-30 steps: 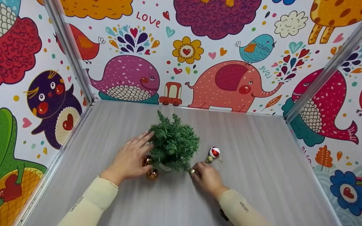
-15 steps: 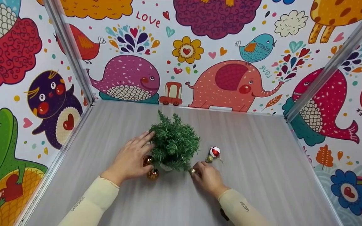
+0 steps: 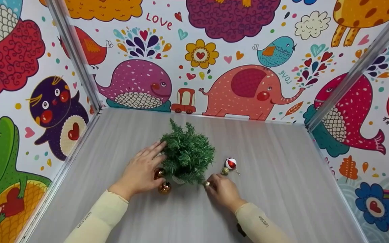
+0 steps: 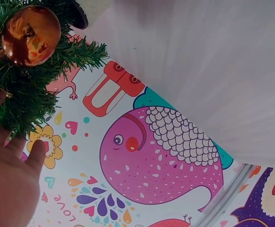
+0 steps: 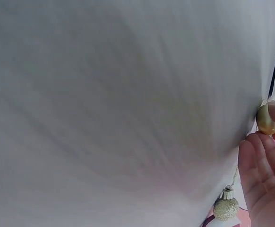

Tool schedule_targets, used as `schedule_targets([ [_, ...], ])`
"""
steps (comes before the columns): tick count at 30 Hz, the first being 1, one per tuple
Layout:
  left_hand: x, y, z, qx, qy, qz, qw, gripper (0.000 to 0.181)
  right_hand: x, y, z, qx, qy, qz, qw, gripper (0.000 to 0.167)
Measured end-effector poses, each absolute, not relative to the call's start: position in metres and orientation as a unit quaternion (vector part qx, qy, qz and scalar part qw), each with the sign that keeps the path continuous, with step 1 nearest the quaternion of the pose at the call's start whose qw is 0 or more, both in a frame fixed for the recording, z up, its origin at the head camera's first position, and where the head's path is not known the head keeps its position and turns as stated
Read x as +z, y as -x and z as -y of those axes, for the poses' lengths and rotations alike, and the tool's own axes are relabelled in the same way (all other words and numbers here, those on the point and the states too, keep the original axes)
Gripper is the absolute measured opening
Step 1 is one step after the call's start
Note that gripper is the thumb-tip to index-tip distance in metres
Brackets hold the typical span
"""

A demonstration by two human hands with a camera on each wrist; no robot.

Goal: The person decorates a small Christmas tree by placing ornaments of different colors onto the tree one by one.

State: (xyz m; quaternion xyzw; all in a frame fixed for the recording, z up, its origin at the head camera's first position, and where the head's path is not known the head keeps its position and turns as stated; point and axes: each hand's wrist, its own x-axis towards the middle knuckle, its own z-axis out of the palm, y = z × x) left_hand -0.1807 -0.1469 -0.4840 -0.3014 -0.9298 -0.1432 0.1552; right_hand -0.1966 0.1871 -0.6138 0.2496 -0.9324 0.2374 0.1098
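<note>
A small green artificial Christmas tree stands mid-table. My left hand rests at its left side, fingers mostly straight and their tips against the branches. Two shiny copper baubles, an upper one and a lower one, are near that hand's thumb; in the left wrist view a copper bauble sits against the branches. To the right of the tree's foot, my right hand pinches a small gold bauble between thumb and fingers, low at the tabletop. The palm partly hides it in the head view.
Beyond my right hand lie a red-and-white bauble and a glittery gold bauble with a string. The grey wood-look table is bounded by cartoon-printed walls and metal corner posts.
Almost nothing differs. Both hands keep their places, and the tree has shifted very slightly to the right since the first frame.
</note>
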Motion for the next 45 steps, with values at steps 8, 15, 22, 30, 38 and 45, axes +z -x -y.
schedule_targets([
  [8, -0.485, 0.181, 0.145, -0.147, 0.303, 0.929, 0.154, 0.067, -0.616, 0.196, -0.191, 0.259, -0.248, 0.927, 0.112, 0.019],
  [15, -0.484, 0.182, 0.144, -0.146, 0.304, 0.927, 0.164, 0.066, -0.608, 0.193, -0.196, 0.278, -0.248, 0.920, 0.123, 0.022],
  [22, -0.487, 0.182, 0.144, -0.137, 0.305, 0.926, 0.176, 0.067, -0.593, 0.189, -0.203, 0.296, -0.258, 0.909, 0.142, 0.024],
  [30, -0.488, 0.183, 0.143, -0.143, 0.306, 0.921, 0.194, 0.064, -0.572, 0.184, -0.208, 0.293, -0.273, 0.897, 0.187, 0.024],
  [38, -0.488, 0.184, 0.141, -0.146, 0.305, 0.913, 0.226, 0.060, -0.555, 0.177, -0.209, 0.307, -0.295, 0.876, 0.227, 0.030],
  [45, -0.488, 0.187, 0.139, -0.139, 0.308, 0.906, 0.255, 0.056, -0.542, 0.172, -0.207, 0.320, -0.318, 0.860, 0.239, 0.031],
])
